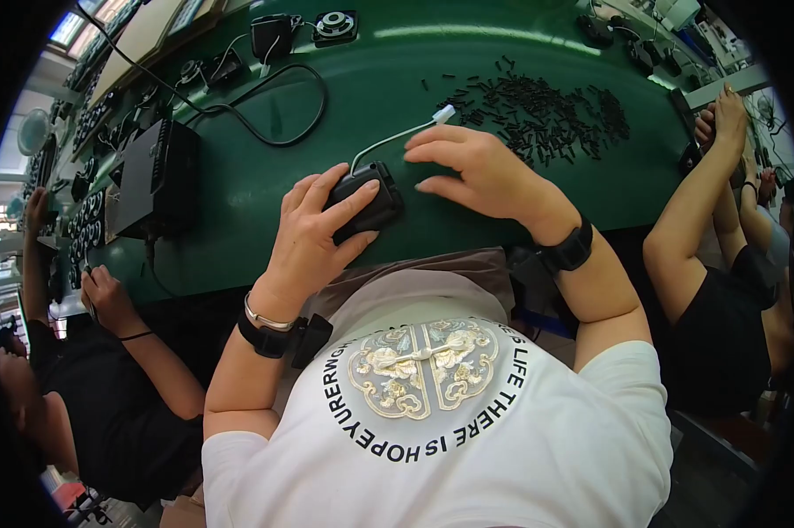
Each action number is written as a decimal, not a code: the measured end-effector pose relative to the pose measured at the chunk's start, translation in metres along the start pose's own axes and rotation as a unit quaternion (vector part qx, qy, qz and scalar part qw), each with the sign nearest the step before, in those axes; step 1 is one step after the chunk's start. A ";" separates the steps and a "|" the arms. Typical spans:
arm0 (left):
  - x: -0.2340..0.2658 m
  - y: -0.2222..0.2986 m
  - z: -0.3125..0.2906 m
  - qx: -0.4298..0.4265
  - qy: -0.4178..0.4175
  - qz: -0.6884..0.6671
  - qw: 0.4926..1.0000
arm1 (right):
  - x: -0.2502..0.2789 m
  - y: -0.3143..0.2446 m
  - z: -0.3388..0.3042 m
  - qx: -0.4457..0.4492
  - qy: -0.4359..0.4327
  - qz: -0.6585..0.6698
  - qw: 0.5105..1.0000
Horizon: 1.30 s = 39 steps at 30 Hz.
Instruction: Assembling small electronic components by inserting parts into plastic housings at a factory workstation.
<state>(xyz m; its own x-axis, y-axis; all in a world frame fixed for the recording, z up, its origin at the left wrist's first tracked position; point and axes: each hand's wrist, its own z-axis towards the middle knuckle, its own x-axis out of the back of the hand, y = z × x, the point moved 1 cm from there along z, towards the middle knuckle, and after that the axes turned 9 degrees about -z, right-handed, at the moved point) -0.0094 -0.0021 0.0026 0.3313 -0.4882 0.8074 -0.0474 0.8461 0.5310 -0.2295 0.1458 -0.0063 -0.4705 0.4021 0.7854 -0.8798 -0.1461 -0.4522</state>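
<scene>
My left hand is closed around a small black plastic housing on the green table. From the housing's far side rises a thin pale cable, which ends in a white connector plug. Close to that plug, on its near side, my right hand hovers with its fingers apart and nothing visible in them. Beyond the right hand lies a spread pile of short black pins or screws, too small to tell which.
A black box-shaped device stands at the left, with a black cord looping behind it. Small speaker-like units sit along the far edge. Co-workers are on both sides: a hand at left, forearms at right. The green tabletop runs between.
</scene>
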 end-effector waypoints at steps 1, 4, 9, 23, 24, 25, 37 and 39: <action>-0.003 -0.005 0.000 -0.004 0.013 -0.020 1.000 | 0.008 0.009 -0.002 -0.043 0.013 0.047 0.998; -0.027 0.014 -0.004 -0.003 0.041 -0.086 0.996 | 0.040 0.030 -0.026 -0.114 0.029 -0.069 0.991; -0.030 0.017 0.000 -0.014 0.048 -0.094 0.994 | 0.028 0.033 -0.022 -0.149 0.033 -0.196 0.969; -0.031 0.015 0.002 -0.022 0.059 -0.099 0.993 | 0.007 -0.025 0.001 -0.100 0.149 -0.016 0.984; -0.031 0.015 0.002 -0.022 0.057 -0.101 0.993 | -0.001 -0.030 0.005 -0.070 0.133 -0.025 0.988; -0.031 0.015 0.002 -0.021 0.058 -0.102 0.993 | -0.007 -0.032 0.008 -0.037 0.117 -0.033 0.992; -0.032 0.011 0.002 -0.027 0.064 -0.108 0.992 | -0.014 -0.030 0.015 0.046 0.075 -0.129 0.988; -0.032 0.010 0.002 -0.026 0.065 -0.107 0.992 | -0.005 -0.023 0.019 0.012 0.090 -0.111 0.990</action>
<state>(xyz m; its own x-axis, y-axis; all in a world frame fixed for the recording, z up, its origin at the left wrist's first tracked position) -0.0220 0.0215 -0.0172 0.4478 -0.6291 0.6353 0.0849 0.7373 0.6702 -0.2083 0.1297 0.0085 -0.2479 0.5803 0.7758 -0.9625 -0.0561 -0.2656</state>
